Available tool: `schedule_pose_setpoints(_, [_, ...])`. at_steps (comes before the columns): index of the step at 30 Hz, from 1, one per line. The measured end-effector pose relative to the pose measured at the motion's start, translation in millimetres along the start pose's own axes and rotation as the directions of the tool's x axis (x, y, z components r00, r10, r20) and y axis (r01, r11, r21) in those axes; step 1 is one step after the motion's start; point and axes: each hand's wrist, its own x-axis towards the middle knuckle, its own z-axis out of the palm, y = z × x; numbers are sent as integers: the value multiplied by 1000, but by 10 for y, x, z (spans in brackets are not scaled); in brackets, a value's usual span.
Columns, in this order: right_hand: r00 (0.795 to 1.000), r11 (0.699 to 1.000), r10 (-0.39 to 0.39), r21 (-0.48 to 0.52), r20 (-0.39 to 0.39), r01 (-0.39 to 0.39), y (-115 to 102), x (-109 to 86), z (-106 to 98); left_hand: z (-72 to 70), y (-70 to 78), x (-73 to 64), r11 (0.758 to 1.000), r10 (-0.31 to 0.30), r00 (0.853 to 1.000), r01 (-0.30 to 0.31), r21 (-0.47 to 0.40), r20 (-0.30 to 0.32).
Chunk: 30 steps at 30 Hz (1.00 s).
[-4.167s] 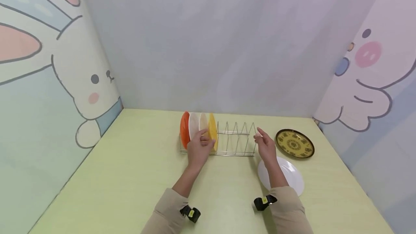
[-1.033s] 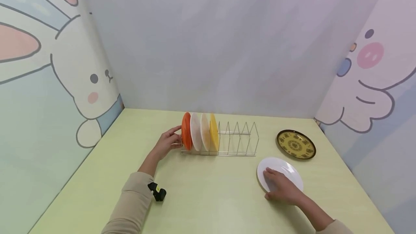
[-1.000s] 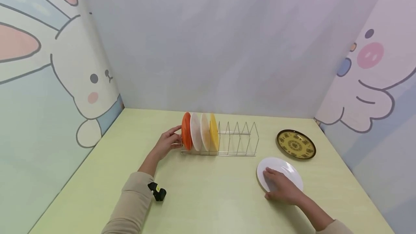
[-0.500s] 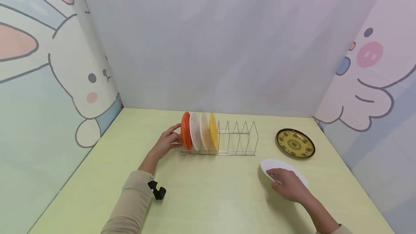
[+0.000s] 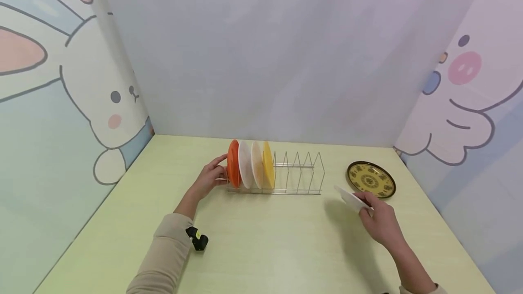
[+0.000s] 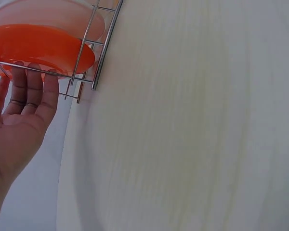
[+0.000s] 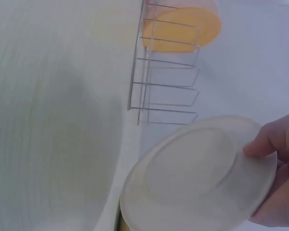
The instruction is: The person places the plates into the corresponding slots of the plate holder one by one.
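A wire dish rack (image 5: pixel 296 193) stands at mid-table. In its left part an orange plate (image 5: pixel 233 164), a white plate (image 5: pixel 245 166), a cream plate (image 5: pixel 256 166) and a yellow plate (image 5: pixel 268 166) stand on edge. My left hand (image 5: pixel 207 179) holds the rack's left end, fingertips at the end wire beside the orange plate (image 6: pixel 38 45). To the right of the rack my right hand (image 5: pixel 382 219) pinches another white plate (image 5: pixel 352 199) by its rim, tilted and raised off the table. Its underside faces the right wrist camera, thumb on it.
A yellow-and-black patterned plate (image 5: pixel 371 179) lies flat at the right, just behind my right hand. Several wire slots (image 7: pixel 168 86) of the rack to the right of the yellow plate hold nothing. Printed walls (image 5: pixel 261 58) enclose the table (image 5: pixel 261 239) at the back and sides.
My right hand has gone from resting on the white plate to lifting and tilting it off the table. My left hand went earlier from the rack's plates to its left end and stays there.
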Motion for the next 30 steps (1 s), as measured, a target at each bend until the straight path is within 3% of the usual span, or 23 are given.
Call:
schedule_pose_setpoints(7, [999,1000,18,21,-37,-17,-44,32,-59,-52,-107,49,999,37,999,-37,1,10])
schedule_pose_setpoints(16, [995,988,100,119,-28,-96,-185,59,55,-130,-273,145,997,44,998,-41,61,-46])
schedule_pose_setpoints(22, [994,965,104,243,-11,-99,-357,177,210,-120,-264,153,999,31,996,-28,39,-89])
schedule_pose_setpoints(30, [992,932,115,350,-53,-90,-544,345,367,-2,-123,75,1000,28,998,-28,5,-62])
